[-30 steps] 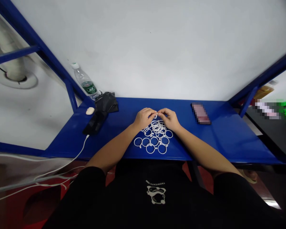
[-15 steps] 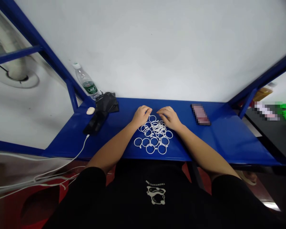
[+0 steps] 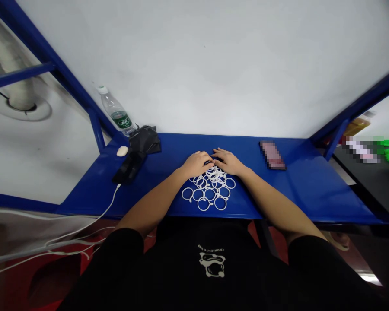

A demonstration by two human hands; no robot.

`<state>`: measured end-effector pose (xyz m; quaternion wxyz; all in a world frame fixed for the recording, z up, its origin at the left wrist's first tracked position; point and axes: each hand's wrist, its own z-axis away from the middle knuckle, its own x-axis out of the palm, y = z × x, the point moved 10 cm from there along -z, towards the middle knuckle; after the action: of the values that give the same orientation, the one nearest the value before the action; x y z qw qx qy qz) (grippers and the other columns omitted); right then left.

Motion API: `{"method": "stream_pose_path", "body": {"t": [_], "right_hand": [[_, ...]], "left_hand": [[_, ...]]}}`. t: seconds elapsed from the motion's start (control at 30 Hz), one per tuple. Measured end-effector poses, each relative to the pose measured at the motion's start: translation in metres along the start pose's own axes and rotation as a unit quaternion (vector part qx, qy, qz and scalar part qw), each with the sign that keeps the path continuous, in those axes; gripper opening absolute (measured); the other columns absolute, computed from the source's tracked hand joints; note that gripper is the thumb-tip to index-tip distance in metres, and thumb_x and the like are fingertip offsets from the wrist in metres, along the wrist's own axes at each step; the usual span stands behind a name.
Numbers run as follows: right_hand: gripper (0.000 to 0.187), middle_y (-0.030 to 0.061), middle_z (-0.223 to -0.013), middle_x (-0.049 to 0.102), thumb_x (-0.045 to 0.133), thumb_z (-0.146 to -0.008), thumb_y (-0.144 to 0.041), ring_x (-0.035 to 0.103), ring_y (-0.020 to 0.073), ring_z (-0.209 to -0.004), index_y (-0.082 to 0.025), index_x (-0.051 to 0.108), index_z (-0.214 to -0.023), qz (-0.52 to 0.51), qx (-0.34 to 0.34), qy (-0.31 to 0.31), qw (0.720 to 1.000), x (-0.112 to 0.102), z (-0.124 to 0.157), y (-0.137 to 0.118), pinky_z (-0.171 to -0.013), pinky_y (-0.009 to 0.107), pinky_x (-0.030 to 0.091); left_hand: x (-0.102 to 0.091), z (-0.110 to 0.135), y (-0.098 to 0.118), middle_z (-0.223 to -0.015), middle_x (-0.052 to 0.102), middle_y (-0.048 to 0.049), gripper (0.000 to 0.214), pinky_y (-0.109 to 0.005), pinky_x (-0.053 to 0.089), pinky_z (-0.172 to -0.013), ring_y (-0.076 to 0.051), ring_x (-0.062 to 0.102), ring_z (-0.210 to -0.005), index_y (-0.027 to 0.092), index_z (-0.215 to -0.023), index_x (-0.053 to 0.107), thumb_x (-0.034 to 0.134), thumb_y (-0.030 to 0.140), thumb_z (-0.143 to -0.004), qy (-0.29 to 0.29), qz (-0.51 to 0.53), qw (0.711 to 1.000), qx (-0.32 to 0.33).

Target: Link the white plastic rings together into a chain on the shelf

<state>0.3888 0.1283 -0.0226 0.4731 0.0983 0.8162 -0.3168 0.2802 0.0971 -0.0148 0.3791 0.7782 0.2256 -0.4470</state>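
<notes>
Several white plastic rings (image 3: 209, 192) lie in a loose cluster on the blue table (image 3: 298, 185), close to its near edge. Both my hands rest on the far side of the cluster, fingertips almost touching. My left hand (image 3: 195, 164) has its fingers bent down onto the rings, and what they pinch is hidden. My right hand (image 3: 227, 161) lies with fingers stretched flat towards the left, over the farthest rings.
A clear water bottle (image 3: 115, 110), a black crumpled bag (image 3: 145, 138), a dark phone (image 3: 127, 167) on a white cable (image 3: 101, 211) and a small white charger (image 3: 122, 150) sit at the left. A blurred flat device (image 3: 272, 154) lies at the right. Blue frame posts flank the table.
A second ago both hands held one ring up between their fingertips. They then set it down and spread apart, and now they have come together again low over the far rings.
</notes>
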Motion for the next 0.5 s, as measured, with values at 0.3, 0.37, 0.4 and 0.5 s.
{"method": "stream_pose_path", "body": {"t": [0.3,0.37,0.4,0.5], "right_hand": [[0.035,0.0130,-0.142,0.073,0.057,-0.106,-0.038,0.055,0.0339,-0.149,-0.020,0.075,-0.130,0.018,-0.001,-0.021,1.000,0.002,0.000,0.000,-0.129,0.060,0.040],[0.035,0.0136,-0.141,0.073,0.058,-0.106,-0.038,0.056,0.0345,-0.148,-0.020,0.075,-0.130,0.015,0.001,-0.020,1.000,0.001,0.000,0.000,-0.128,0.060,0.041],[0.034,0.0133,-0.140,0.074,0.058,-0.106,-0.038,0.057,0.0344,-0.148,-0.020,0.076,-0.129,0.012,0.001,-0.019,1.000,0.001,0.000,0.000,-0.128,0.060,0.041],[0.030,0.0107,-0.134,0.077,0.060,-0.105,-0.035,0.059,0.0332,-0.146,-0.023,0.076,-0.127,-0.003,-0.006,-0.015,1.000,-0.001,0.000,-0.003,-0.128,0.060,0.042]], "left_hand": [[-0.001,0.000,0.001,-0.123,0.074,-0.0076,0.019,-0.046,0.051,-0.105,-0.027,0.068,-0.113,0.022,-0.114,0.076,0.066,0.034,-0.103,-0.019,0.001,1.000,-0.012],[0.001,0.000,-0.002,-0.125,0.074,-0.0072,0.017,-0.046,0.052,-0.105,-0.027,0.068,-0.113,0.022,-0.115,0.075,0.064,0.029,-0.104,-0.016,0.002,1.000,-0.011],[0.002,0.000,-0.004,-0.125,0.074,-0.0070,0.018,-0.045,0.052,-0.105,-0.026,0.068,-0.113,0.022,-0.116,0.075,0.063,0.025,-0.104,-0.014,0.003,1.000,-0.011],[0.006,-0.001,-0.009,-0.126,0.075,-0.0066,0.021,-0.045,0.052,-0.106,-0.025,0.069,-0.112,0.022,-0.117,0.075,0.062,0.018,-0.103,-0.007,0.009,1.000,-0.009]]}}
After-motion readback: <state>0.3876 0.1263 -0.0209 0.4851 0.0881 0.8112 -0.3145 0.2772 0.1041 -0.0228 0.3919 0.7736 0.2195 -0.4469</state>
